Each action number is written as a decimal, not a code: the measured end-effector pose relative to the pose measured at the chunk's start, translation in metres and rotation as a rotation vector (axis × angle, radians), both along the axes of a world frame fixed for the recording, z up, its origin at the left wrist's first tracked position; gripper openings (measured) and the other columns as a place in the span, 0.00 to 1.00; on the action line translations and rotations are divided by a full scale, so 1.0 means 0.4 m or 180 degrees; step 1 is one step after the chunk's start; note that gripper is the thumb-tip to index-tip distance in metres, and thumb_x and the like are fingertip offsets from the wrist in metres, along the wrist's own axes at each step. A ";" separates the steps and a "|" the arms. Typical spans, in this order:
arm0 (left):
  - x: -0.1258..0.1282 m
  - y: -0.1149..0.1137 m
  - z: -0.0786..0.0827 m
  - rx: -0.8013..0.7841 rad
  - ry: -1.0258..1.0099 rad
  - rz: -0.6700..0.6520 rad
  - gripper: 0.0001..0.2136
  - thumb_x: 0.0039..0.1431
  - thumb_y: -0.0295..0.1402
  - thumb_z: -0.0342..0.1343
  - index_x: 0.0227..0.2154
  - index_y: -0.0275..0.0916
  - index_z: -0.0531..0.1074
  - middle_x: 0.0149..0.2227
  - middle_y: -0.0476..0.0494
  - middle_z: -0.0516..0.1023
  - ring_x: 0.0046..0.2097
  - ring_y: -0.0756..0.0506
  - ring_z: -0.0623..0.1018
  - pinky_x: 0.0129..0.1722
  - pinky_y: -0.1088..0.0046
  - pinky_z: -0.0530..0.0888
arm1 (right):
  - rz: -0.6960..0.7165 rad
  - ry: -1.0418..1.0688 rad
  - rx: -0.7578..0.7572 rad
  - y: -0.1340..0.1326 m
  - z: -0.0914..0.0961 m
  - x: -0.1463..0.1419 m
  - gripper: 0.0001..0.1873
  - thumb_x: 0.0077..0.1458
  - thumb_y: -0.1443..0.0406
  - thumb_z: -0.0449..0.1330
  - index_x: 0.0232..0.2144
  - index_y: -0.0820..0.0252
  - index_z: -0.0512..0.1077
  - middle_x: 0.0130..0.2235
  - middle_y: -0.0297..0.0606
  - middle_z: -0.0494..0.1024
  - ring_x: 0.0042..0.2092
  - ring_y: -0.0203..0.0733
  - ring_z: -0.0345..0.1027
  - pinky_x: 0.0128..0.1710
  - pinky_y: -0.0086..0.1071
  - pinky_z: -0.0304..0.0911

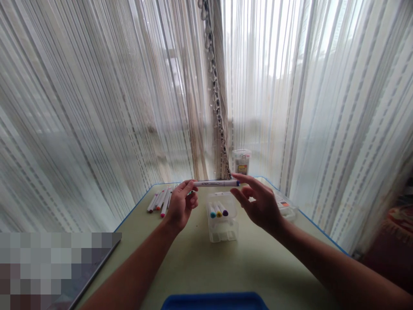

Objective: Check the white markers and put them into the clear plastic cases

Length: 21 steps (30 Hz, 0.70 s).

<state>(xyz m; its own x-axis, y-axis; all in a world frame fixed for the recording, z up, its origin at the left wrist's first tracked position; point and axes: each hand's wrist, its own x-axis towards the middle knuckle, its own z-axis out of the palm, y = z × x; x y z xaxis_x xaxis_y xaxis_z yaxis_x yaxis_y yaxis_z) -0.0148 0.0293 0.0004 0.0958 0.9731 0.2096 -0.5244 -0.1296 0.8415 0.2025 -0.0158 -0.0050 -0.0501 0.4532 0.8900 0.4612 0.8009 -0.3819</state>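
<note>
A white marker (209,184) with a blue end is held level above the table. My left hand (181,204) pinches its left end between thumb and fingers. My right hand (261,202) is at the blue end, index finger above and thumb below, with a gap between them; whether a fingertip touches the marker is hard to see. Below the marker stands an open clear plastic case (222,234) with three markers in it, showing a teal end (213,214), a yellow end (219,213) and a purple end (225,212).
Several loose markers (159,201) lie on the pale green table (196,262) at left. A clear container (241,161) stands at the back, and another clear case (285,206) lies partly behind my right hand. A blue object (214,301) sits at the front edge. Striped curtains (97,107) hang behind.
</note>
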 end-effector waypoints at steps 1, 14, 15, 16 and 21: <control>0.001 0.000 -0.001 0.0018 0.0016 -0.0004 0.16 0.47 0.36 0.69 0.35 0.33 0.72 0.26 0.52 0.71 0.19 0.58 0.63 0.17 0.82 0.57 | -0.0057 -0.0059 0.0068 -0.001 0.002 0.001 0.13 0.62 0.66 0.61 0.49 0.58 0.73 0.34 0.34 0.75 0.22 0.28 0.64 0.23 0.26 0.65; 0.006 -0.015 0.006 0.0127 -0.0013 -0.0048 0.17 0.49 0.40 0.69 0.31 0.34 0.69 0.25 0.54 0.68 0.19 0.58 0.62 0.17 0.81 0.56 | -0.0318 -0.0296 0.0408 -0.010 0.011 0.015 0.09 0.61 0.68 0.63 0.45 0.57 0.76 0.38 0.37 0.80 0.25 0.31 0.70 0.24 0.26 0.68; 0.007 -0.017 0.007 0.0120 -0.0010 -0.0037 0.18 0.48 0.42 0.69 0.30 0.35 0.69 0.24 0.54 0.68 0.19 0.58 0.62 0.17 0.81 0.56 | -0.0337 -0.0292 0.0416 -0.013 0.012 0.013 0.09 0.61 0.68 0.63 0.44 0.57 0.77 0.36 0.37 0.80 0.25 0.31 0.71 0.25 0.27 0.68; 0.008 -0.018 0.008 0.0119 -0.0009 -0.0032 0.19 0.48 0.43 0.70 0.29 0.35 0.68 0.24 0.54 0.68 0.18 0.58 0.61 0.16 0.81 0.56 | -0.0346 -0.0265 0.0398 -0.017 0.013 0.012 0.08 0.60 0.67 0.64 0.43 0.57 0.77 0.34 0.36 0.80 0.24 0.32 0.71 0.25 0.27 0.68; 0.012 -0.019 0.007 0.0169 0.0029 -0.0061 0.21 0.48 0.46 0.69 0.25 0.36 0.65 0.22 0.54 0.68 0.18 0.58 0.61 0.16 0.81 0.56 | 0.0046 0.0233 -0.0116 -0.023 0.009 0.008 0.08 0.59 0.65 0.65 0.42 0.58 0.76 0.22 0.29 0.75 0.18 0.32 0.67 0.19 0.27 0.65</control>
